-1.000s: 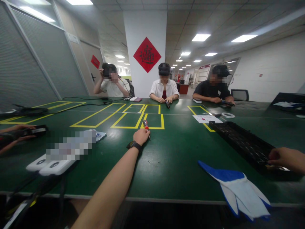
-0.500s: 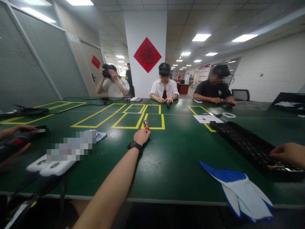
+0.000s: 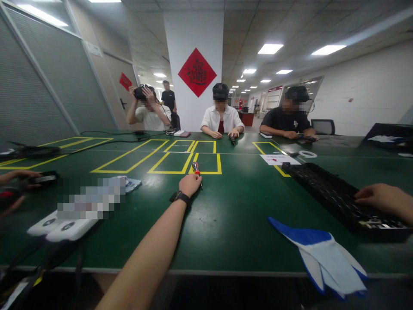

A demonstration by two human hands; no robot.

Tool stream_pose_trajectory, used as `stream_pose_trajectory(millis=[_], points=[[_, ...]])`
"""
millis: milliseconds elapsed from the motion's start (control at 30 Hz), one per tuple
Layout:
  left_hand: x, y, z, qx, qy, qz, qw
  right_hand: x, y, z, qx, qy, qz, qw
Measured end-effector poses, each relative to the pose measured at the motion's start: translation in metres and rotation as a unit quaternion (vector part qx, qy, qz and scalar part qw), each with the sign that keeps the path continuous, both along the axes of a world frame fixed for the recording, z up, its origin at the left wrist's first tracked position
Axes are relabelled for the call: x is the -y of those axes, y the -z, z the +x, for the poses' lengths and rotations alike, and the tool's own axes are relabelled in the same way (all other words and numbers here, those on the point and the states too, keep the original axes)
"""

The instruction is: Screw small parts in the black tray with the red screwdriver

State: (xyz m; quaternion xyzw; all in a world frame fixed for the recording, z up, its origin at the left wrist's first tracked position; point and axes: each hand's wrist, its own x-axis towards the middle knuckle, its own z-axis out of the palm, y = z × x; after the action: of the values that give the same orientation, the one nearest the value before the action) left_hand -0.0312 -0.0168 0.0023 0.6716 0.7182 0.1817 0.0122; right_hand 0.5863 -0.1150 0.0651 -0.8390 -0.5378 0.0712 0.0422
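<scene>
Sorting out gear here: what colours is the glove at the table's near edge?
Blue and white; the glove shows best in the head view.

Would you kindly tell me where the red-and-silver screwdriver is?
In the head view, the screwdriver is just left of centre, in the left hand, by the lower-left corner of a yellow-taped rectangle on the green tabletop.

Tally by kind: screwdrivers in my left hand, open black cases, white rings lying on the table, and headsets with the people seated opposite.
Screwdriver in left hand: 1
Open black case: 1
White ring: 1
Headsets: 3
Total: 6
</scene>
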Motion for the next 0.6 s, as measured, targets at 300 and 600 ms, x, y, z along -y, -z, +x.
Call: stream_pose_trajectory(millis=[300,600], points=[[0.001,0.001,-0.001,-0.001,-0.001,0.002,1.000,0.017,0.023,0.027,-0.026,-0.025,-0.076,0.996],[-0.001,0.003,-0.001,0.006,-0.001,0.006,1.000,0.019,0.016,0.012,-0.021,0.013,-0.097,0.995]])
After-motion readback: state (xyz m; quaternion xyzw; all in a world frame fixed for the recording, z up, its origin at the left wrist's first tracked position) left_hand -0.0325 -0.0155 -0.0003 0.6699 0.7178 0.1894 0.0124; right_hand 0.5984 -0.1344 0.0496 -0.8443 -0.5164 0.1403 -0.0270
